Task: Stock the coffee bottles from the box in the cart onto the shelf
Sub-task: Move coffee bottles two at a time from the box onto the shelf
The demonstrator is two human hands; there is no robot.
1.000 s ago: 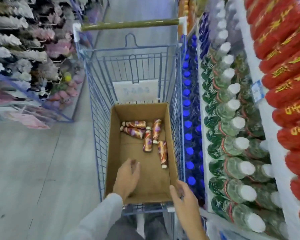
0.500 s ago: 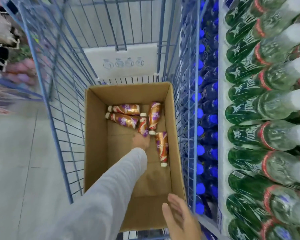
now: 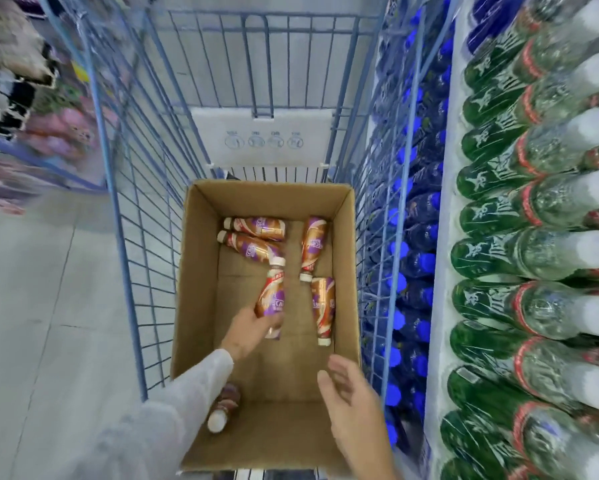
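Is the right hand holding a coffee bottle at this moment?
No, the right hand is open and empty above the box; the left hand grips a bottle.

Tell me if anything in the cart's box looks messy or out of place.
The coffee bottles lie on their sides at mixed angles on the floor of the box, not upright. One stray bottle sits alone near the near left corner, partly under the sleeve. The left hand grips a middle bottle. No spill or damage shows.
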